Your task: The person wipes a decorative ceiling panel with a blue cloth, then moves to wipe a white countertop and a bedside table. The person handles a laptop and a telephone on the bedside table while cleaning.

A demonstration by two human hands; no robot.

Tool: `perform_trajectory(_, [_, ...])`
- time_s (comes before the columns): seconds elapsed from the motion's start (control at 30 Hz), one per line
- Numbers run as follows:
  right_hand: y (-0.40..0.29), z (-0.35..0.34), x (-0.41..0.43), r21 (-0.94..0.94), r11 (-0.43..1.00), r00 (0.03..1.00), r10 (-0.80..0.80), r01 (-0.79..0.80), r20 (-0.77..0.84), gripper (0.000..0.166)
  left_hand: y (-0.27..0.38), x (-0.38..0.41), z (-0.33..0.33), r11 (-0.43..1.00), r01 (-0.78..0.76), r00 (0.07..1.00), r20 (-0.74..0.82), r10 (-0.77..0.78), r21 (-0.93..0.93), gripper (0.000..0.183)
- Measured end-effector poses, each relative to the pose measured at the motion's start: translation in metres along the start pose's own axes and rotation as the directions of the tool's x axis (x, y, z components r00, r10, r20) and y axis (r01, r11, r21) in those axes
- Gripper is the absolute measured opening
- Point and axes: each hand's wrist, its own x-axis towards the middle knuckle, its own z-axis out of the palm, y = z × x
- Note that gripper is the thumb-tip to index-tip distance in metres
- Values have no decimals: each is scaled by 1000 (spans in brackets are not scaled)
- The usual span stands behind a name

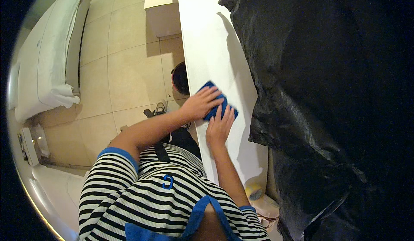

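Observation:
A folded dark blue cloth (pixel 224 101) lies on a long white tabletop (pixel 210 40), close to its left edge. My left hand (pixel 201 104) rests across the upper left part of the cloth, palm down, fingers stretched over it. Lower down, my right hand (pixel 221 126) lays its spread fingers on the cloth's near side. Both hands look slightly blurred. The fingers cover much of the cloth, and no grip around it shows.
Black sheeting (pixel 310 79) hangs along the table's right side. A dark bin (pixel 180 79) stands on the tiled floor (pixel 136 69) beside the left edge. A yellow tape roll (pixel 254 191) sits near my right forearm. Further left is a bed (pixel 48 56) with white bedding.

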Motion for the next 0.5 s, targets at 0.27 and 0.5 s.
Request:
perform_trajectory(0.27, [-7,7,52,-48,997,997,59,-62,-47,49,-34,43,-15,999,-11,997,-72,14,43,45])
perform_trajectory(0.5, [-46,22,-1,-10,996,995,90,-90,43,49,-35,-22,-35,991,-117,991,55,120,-59,50])
